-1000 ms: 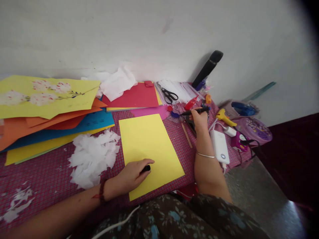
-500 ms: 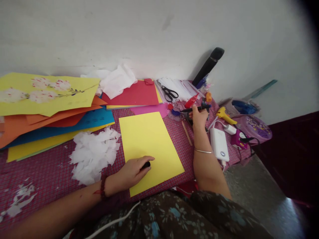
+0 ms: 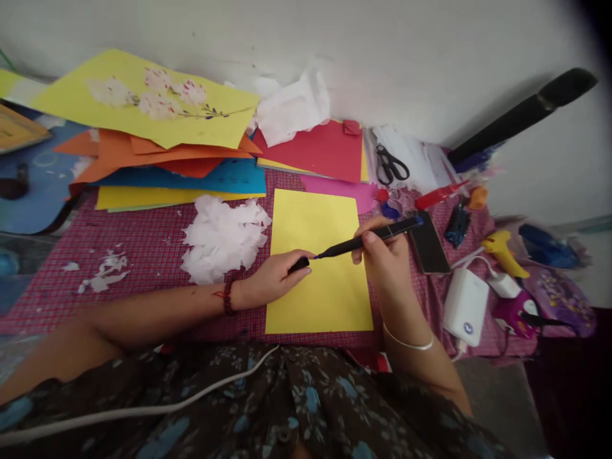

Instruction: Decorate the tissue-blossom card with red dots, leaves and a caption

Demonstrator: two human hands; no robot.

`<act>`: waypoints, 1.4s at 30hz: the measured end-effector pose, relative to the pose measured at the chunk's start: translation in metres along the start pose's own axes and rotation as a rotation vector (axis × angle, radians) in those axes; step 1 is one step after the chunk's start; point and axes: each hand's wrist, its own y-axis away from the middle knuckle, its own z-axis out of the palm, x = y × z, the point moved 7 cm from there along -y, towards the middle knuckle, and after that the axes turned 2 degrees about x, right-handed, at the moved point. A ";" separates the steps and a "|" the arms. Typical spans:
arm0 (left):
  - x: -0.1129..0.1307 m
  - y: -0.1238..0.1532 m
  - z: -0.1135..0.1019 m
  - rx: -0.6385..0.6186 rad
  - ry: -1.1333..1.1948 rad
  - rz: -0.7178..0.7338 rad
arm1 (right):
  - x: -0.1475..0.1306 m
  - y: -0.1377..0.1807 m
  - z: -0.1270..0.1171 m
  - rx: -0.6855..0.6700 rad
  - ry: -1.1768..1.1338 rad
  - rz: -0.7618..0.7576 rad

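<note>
Pinched in my left hand (image 3: 272, 278) is a black pen cap (image 3: 299, 264), just over the yellow sheet (image 3: 315, 306). My right hand (image 3: 385, 252) grips a black marker (image 3: 351, 245), its blue tip pointing left and close to the cap's mouth. Whether tip and cap touch I cannot tell. The sheet lies flat on the checked cloth under both hands. Left of it is a heap of torn white paper pieces (image 3: 222, 239). A dark phone (image 3: 429, 242) lies just beyond my right hand.
Coloured sheets (image 3: 182, 178) and a yellow sheet with painted flowers (image 3: 162, 105) are stacked at the back left. Black-handled scissors (image 3: 391, 166), a red tube (image 3: 440, 194), a yellow glue gun (image 3: 505, 253) and a white power bank (image 3: 466, 305) lie to the right.
My right hand has brought the marker from the back right to beside the cap in my left hand. The camera view has turned leftward.
</note>
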 end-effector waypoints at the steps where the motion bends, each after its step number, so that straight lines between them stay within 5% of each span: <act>1: 0.000 0.000 0.001 -0.003 -0.003 0.010 | 0.002 0.001 0.003 -0.017 0.017 -0.004; 14: 0.002 -0.001 0.005 -0.052 0.002 0.037 | 0.009 0.007 0.025 -0.183 0.058 0.052; 18: 0.001 -0.001 0.000 0.027 0.066 0.002 | 0.015 0.010 0.032 -0.235 0.037 0.098; 23: -0.001 -0.004 -0.022 0.258 0.197 -0.045 | 0.026 0.007 0.030 -0.192 -0.048 0.153; 31: -0.001 -0.006 -0.016 0.141 0.091 -0.034 | 0.045 0.004 0.035 -0.129 -0.187 0.272; 42: -0.009 -0.006 -0.016 0.189 0.006 -0.110 | 0.057 0.006 0.051 -0.094 -0.271 0.282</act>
